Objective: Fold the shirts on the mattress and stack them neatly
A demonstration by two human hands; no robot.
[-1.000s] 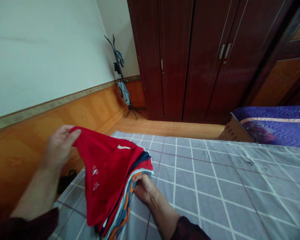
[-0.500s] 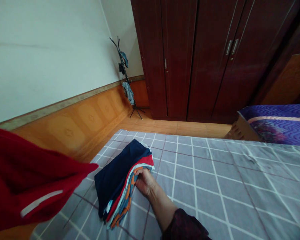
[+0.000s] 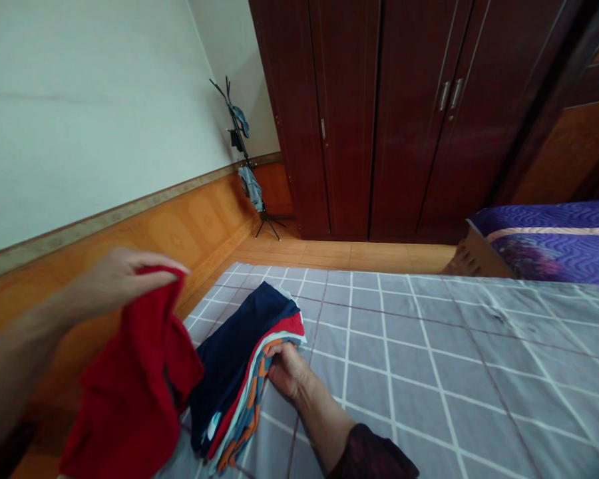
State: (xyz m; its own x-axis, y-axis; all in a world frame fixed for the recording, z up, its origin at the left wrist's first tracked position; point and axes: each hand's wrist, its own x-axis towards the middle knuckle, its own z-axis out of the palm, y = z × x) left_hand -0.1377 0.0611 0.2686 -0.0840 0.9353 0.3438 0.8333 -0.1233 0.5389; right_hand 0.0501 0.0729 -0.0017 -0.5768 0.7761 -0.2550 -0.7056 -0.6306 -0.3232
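A red garment (image 3: 134, 379) hangs from my left hand (image 3: 114, 276), which pinches its upper edge between thumb and fingers at the left. The cloth droops beside a stack of folded clothes (image 3: 244, 352) on the checked bedsheet (image 3: 404, 352). Dark navy fabric tops the stack; red, pale and orange-and-grey layers show along its near side. My right hand (image 3: 287, 369) grips that side edge, its fingertips tucked out of sight in the layers. The kind of red garment cannot be made out.
A dark red wardrobe (image 3: 349, 120) stands against the far wall. In the corner is a black coat stand (image 3: 242, 133) with a few items hung on it. Purple bedding (image 3: 559, 233) lies at the right, beside a tan slatted panel (image 3: 474, 256).
My left hand has come into view, holding the red garment up. The garment has swung right and down toward the stack. My right hand stays on the stack's edge.
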